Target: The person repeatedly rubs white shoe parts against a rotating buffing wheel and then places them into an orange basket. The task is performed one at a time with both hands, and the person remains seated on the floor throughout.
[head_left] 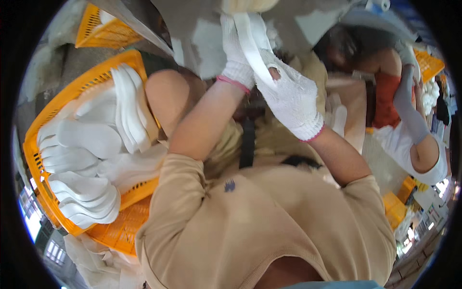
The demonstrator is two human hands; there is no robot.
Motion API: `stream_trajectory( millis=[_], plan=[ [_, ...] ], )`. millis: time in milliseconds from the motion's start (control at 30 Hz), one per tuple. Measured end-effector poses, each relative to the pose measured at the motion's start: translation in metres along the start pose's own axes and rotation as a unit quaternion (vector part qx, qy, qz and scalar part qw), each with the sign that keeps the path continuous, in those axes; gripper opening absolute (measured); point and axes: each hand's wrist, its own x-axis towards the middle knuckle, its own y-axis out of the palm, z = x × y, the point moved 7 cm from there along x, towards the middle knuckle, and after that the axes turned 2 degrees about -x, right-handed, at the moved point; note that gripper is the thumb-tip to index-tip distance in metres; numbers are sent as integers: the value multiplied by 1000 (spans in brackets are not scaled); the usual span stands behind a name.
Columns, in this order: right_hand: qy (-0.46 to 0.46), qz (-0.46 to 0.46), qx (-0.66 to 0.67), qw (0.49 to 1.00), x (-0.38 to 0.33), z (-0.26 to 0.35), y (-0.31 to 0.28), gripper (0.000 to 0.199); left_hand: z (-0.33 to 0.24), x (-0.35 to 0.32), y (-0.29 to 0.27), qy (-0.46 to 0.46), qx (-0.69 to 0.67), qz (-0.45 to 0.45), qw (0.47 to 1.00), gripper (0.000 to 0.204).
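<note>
Both my hands wear white knit gloves with pink cuffs and are raised together at the top middle. Between them stands a white shoe sole (251, 48), seen edge-on as a long curved strip. My left hand (236, 50) is closed on its left side. My right hand (291, 94) grips the lower end from the right; a hole in that glove bares some skin. The sole's upper end reaches a cream-coloured rounded part (250, 5) of a grey machine (202, 45); whether they touch I cannot tell.
Left of me, an orange crate (33, 161) holds several white soles (89, 137). Another orange crate (120, 224) sits beneath it. More white soles (339, 118) lie right of my lap. A co-worker in an orange top (386, 101) sits close by on the right.
</note>
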Motion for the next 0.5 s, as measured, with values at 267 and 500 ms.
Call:
stream_trajectory(
  millis=[267,500],
  plan=[
    [-21,-35,-59,997,32,-1,-8,21,-23,7,-28,46,274,-110,954,41],
    [189,95,94,973,87,-31,27,48,-37,32,-24,144,95,-112,979,44]
  ],
)
